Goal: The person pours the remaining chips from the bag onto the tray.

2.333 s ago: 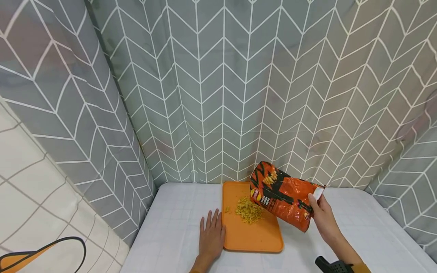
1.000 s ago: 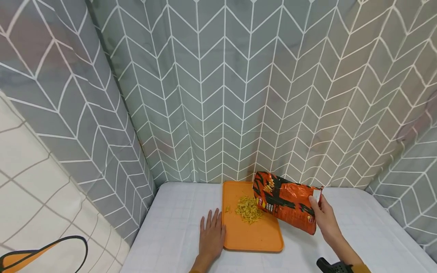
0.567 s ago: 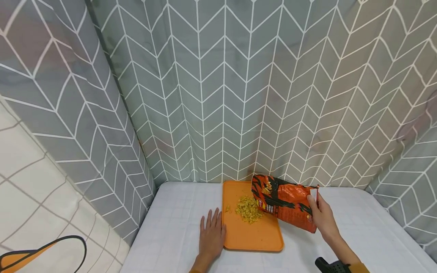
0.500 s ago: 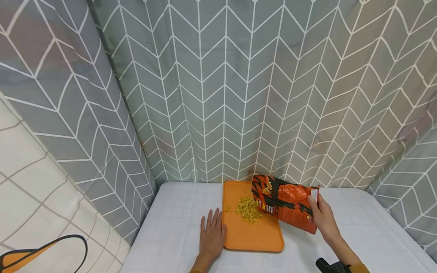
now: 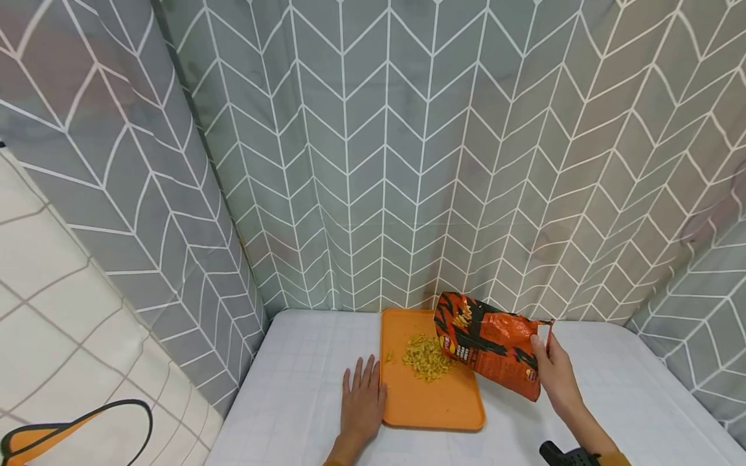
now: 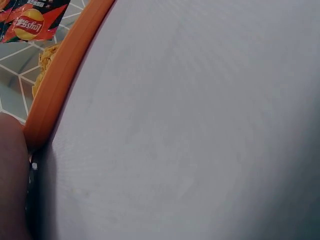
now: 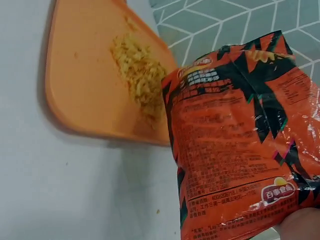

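Note:
My right hand [image 5: 556, 375] grips the bottom end of a red and black chip bag [image 5: 495, 343], thumb on the near face. The bag tilts so its mouth end overhangs the right side of an orange tray [image 5: 431, 408]. On the tray lies a heap of yellow, stick-like chips [image 5: 427, 357], with a few bits to its left. The bag [image 7: 240, 150] fills much of the right wrist view, printed side showing. Flat on the white cloth, fingers spread, my left hand [image 5: 362, 401] rests against the tray's left edge; in the left wrist view the tray rim [image 6: 60, 80] stands beside it.
A white cloth [image 5: 303, 362] covers the table. Grey curtains [image 5: 361, 162] with white chevrons hang right behind and at both sides. At lower left lies an orange item with a black cord edge [image 5: 52, 437]. Small crumbs dot the cloth in the right wrist view.
Over the last two seconds the bag's mouth end has lowered toward the tray, with slight up-and-down movement; it is a little higher now than half a second ago. The left hand has stayed put.

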`<state>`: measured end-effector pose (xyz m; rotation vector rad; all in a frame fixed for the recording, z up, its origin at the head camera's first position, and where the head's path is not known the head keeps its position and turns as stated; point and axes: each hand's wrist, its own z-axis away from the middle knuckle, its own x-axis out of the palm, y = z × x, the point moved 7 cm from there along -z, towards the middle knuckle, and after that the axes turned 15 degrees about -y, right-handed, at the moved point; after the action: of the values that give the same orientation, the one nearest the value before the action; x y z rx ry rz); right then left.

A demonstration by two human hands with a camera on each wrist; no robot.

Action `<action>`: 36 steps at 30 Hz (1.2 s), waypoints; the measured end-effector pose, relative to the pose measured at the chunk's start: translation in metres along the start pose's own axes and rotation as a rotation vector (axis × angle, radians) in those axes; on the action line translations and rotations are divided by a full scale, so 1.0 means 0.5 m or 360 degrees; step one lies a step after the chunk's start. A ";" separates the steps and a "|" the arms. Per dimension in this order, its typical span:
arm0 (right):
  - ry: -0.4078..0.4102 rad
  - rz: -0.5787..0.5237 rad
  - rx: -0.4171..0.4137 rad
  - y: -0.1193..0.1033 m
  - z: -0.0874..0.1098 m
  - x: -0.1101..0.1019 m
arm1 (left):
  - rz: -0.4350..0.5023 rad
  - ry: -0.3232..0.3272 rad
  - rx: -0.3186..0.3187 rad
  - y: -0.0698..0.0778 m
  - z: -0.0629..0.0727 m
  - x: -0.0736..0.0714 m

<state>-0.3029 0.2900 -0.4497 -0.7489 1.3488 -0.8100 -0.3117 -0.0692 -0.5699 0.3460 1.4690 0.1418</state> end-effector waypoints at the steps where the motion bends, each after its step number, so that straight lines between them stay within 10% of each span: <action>1: -0.0028 -0.0094 0.0000 0.002 -0.001 0.001 | -0.0001 0.0001 0.0001 0.000 -0.001 0.001; 18: -0.0037 -0.0218 0.0022 0.001 -0.003 0.002 | -0.0008 0.0015 -0.0002 0.000 -0.001 0.001; 25: -0.0017 0.0098 0.0002 -0.017 -0.003 0.007 | -0.0019 0.0036 0.0002 0.000 -0.002 0.003; 36: 0.0025 0.0053 -0.0003 -0.014 -0.004 0.002 | -0.0024 0.0032 0.0010 -0.002 -0.004 0.005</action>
<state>-0.3053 0.2853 -0.4447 -0.7210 1.3725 -0.7900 -0.3137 -0.0690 -0.5726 0.3397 1.4918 0.1289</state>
